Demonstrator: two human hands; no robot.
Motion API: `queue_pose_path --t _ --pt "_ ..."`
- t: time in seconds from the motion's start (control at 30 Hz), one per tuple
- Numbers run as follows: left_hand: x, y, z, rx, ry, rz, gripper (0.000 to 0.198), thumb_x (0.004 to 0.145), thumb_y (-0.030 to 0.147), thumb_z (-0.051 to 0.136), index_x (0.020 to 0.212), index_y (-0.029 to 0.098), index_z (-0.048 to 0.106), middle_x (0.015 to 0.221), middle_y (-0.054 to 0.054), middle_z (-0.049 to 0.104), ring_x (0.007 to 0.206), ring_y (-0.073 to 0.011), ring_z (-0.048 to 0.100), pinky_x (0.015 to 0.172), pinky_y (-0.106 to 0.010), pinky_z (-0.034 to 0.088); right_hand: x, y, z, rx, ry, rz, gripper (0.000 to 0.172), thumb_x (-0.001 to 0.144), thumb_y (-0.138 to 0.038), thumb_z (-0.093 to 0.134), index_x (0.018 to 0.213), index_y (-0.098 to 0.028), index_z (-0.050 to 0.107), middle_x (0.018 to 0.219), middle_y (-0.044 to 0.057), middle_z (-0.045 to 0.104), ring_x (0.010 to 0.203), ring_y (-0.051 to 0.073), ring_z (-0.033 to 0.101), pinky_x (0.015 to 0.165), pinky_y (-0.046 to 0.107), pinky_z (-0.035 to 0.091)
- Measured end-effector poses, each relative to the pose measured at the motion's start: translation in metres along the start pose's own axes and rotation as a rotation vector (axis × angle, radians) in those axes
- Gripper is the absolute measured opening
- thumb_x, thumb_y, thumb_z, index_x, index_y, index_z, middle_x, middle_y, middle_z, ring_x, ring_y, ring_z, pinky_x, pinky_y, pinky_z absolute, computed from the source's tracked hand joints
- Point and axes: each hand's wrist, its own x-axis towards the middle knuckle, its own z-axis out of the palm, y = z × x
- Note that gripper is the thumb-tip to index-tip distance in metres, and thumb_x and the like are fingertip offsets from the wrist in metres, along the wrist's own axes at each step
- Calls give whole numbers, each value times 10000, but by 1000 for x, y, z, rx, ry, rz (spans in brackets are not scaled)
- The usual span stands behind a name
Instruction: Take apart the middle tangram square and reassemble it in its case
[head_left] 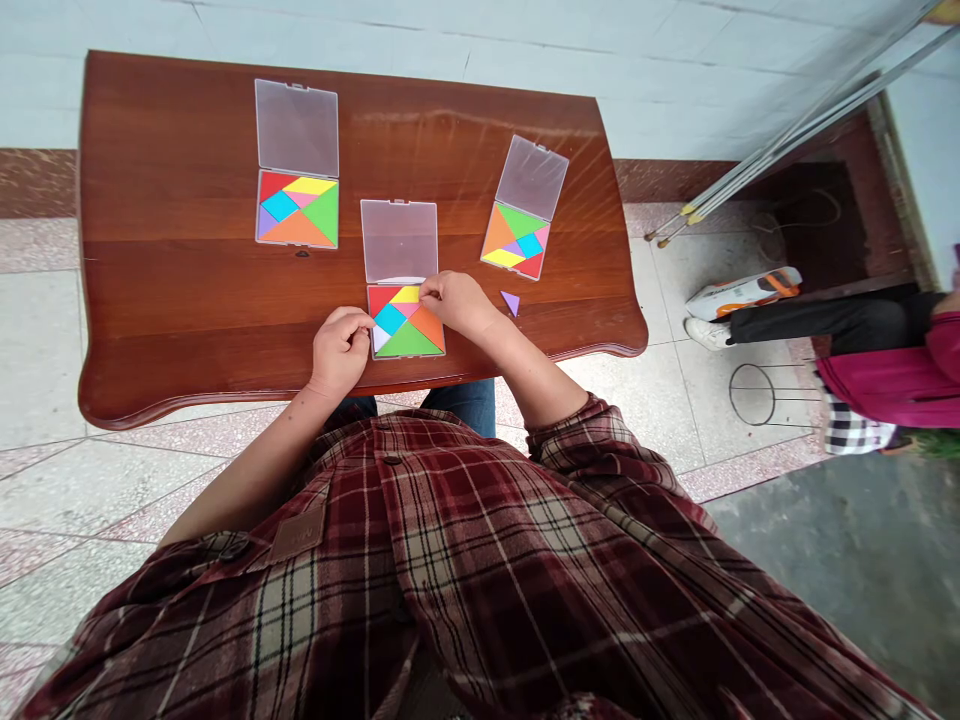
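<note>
Pinched narrow, my right hand (459, 305) has its fingertips down on the yellow tangram piece (406, 295) in the open plastic case (397, 335), though I cannot tell whether they hold it. My left hand (341, 350) curls against the case's left side, seemingly to stop it sliding. That case sits close to the table's (172, 300) near edge, within easy reach, its clear lid (399, 241) lying flat behind it, clear of my hands. A loose purple triangle (511, 303) lies just beyond my right hand. Another open case (297, 212) sits toward the far left corner, and a third (516, 240) toward the far right.
</note>
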Motion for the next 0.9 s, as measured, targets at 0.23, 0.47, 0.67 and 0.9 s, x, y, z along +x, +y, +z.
queue_pose_path --t 0.23,0.47,0.67,0.9 --pt "0 0 0 11 -4 -7 196 803 128 479 781 199 660 898 -16 674 853 -155 624 802 -299 522 -6 11 -10 154 126 -22 210 815 -142 480 860 -161 685 888 47 679 818 172 589 794 295 435" --pt "1 0 0 10 3 -2 192 795 116 498 777 204 667 890 -21 678 852 -162 627 792 -299 520 -43 86 -31 110 345 295 248 832 -237 506 1013 -169 661 913 75 697 851 230 631 822 390 488" --pt "2 1 -1 2 12 2 190 788 98 507 763 208 660 889 -21 672 844 -162 625 784 -294 518 -59 107 -24 -58 241 430 357 829 -282 598 1162 -154 612 1070 133 682 981 274 622 886 418 481" --pt "1 0 1 5 63 1 190 785 105 487 744 203 644 857 -12 665 825 -153 618 782 -291 520 -46 81 -28 -281 96 485 267 857 -189 525 1086 -119 642 1106 181 682 1010 296 612 850 388 458"
